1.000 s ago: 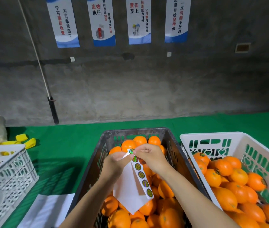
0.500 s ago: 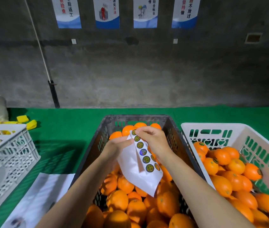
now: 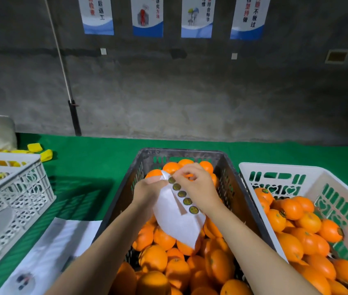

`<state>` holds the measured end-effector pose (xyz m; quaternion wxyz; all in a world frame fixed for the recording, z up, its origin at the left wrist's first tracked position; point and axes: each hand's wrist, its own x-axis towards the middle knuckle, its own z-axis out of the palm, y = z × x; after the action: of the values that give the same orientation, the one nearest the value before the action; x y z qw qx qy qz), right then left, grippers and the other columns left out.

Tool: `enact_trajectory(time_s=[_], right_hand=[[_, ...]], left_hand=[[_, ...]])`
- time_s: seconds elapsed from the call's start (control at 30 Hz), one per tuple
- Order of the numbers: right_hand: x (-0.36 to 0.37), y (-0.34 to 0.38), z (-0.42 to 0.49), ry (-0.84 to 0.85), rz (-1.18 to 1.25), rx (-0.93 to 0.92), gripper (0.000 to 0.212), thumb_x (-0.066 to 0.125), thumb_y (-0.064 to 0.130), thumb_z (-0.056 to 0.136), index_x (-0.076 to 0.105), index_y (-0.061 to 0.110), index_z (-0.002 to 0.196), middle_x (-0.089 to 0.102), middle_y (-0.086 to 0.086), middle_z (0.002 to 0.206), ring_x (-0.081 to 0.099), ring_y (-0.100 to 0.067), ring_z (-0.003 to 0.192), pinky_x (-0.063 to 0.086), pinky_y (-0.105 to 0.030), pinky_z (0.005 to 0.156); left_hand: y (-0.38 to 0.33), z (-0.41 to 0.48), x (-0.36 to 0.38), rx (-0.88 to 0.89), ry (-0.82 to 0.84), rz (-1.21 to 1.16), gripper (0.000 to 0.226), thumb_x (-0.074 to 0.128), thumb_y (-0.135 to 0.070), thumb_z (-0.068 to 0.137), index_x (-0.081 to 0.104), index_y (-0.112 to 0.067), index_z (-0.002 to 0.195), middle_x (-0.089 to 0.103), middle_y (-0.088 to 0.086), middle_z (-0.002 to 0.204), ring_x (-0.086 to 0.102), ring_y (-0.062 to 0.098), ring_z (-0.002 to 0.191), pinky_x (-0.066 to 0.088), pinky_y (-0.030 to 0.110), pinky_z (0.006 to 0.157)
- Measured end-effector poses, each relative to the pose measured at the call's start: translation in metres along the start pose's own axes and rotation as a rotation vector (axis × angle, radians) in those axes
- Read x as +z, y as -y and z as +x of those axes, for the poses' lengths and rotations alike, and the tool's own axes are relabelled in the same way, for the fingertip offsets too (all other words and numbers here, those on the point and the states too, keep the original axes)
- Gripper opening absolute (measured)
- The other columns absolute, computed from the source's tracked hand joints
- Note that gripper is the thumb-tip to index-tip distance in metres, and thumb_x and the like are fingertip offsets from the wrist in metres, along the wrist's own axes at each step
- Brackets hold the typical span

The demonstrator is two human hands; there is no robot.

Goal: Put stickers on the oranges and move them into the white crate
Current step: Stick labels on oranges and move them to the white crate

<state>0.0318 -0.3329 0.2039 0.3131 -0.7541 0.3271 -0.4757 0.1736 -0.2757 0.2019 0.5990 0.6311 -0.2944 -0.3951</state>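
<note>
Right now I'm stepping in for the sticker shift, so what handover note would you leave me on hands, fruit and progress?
Left hand: holds the white backing sheet over the dark crate.
Right hand: grip pinching at the top sticker of the strip; five stickers show on it.
Dark crate: full of oranges, none of them visibly stickered.
White crate on the right: partly filled, and several of its oranges carry stickers.
Done: that stickered batch.
Left: peel the sticker, put it on an orange from the dark crate, move it right, repeat.
</note>
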Motion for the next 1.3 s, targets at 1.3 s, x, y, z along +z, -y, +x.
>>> enact_trajectory(time_s=[1.3], right_hand=[[0.055,-0.040,-0.056,1.066,-0.133,0.696,0.024,0.081,0.039,0.079,0.078,0.028,0.100,0.072,0.002,0.101,0.064,-0.013,0.098,0.058,-0.030,0.087]], left_hand=[[0.000,0.005,0.001,0.351,-0.282,0.187,0.024,0.046,-0.013,0.101,0.042,-0.025,0.121,0.063,0.006,0.105,0.067,0.018,0.083,0.051,0.029,0.055]])
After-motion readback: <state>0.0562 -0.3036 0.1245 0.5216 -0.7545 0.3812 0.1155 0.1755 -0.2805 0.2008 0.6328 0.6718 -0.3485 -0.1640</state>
